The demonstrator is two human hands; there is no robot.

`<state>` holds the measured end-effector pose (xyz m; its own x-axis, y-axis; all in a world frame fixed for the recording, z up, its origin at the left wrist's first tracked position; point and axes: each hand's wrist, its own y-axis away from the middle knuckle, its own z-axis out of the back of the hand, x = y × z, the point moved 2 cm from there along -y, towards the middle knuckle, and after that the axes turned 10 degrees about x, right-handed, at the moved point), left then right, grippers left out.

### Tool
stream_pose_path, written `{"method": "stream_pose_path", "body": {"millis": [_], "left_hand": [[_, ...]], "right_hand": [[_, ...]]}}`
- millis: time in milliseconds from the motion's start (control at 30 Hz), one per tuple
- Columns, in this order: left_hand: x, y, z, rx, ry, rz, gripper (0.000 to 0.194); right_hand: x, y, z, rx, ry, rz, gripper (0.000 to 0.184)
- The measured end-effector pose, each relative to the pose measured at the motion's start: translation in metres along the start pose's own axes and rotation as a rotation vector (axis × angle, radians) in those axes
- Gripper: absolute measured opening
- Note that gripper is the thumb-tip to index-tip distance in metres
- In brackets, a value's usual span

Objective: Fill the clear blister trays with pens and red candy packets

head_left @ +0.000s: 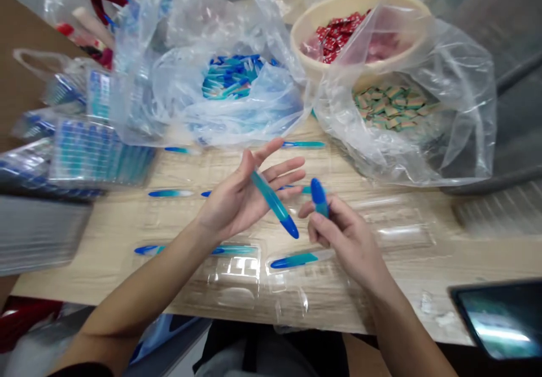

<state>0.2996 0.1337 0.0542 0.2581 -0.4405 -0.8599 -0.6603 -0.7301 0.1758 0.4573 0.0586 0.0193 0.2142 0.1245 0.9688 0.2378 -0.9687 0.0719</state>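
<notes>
My left hand (241, 196) is held above the wooden table (423, 264) with its fingers spread, and a blue and teal toothbrush (274, 203) lies across its palm and fingers. My right hand (345, 236) is closed around the handle of a second blue toothbrush (319, 196), whose blue end sticks up out of the fist. The two hands are close together, almost touching. Under them on the table lie clear plastic blister trays (237, 270), and some of them hold a toothbrush (296, 259).
Loose toothbrushes (169, 193) lie on the table. A clear bag of toothbrushes (231, 78) sits at the back, with packed toothbrush trays (97, 151) at left. A beige bowl of red packets (351, 27) and a bag of green packets (393, 106) stand at right. A dark screen (499, 318) lies bottom right.
</notes>
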Motion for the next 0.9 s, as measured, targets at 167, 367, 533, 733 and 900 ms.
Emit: {"method": "stream_pose_path", "body": {"millis": [167, 367, 533, 733, 900], "left_hand": [[0.004, 0.000, -0.006, -0.010, -0.113, -0.094, 0.048], [0.030, 0.015, -0.010, 0.076, -0.386, -0.028, 0.031], [0.032, 0.026, 0.001, 0.019, -0.637, -0.106, 0.023], [0.028, 0.040, 0.007, 0.319, -1.061, 0.091, 0.018], [0.016, 0.023, 0.059, 0.211, -1.223, 0.010, 0.023]], "right_hand": [[0.001, 0.000, -0.011, 0.115, -0.106, -0.085, 0.018], [0.000, -0.001, -0.006, 0.011, 0.028, -0.090, 0.017], [-0.003, -0.001, -0.003, -0.084, 0.318, -0.008, 0.011], [-0.003, 0.004, 0.002, -0.191, 0.360, 0.027, 0.023], [-0.010, 0.001, 0.005, -0.218, 0.296, -0.022, 0.022]]}}
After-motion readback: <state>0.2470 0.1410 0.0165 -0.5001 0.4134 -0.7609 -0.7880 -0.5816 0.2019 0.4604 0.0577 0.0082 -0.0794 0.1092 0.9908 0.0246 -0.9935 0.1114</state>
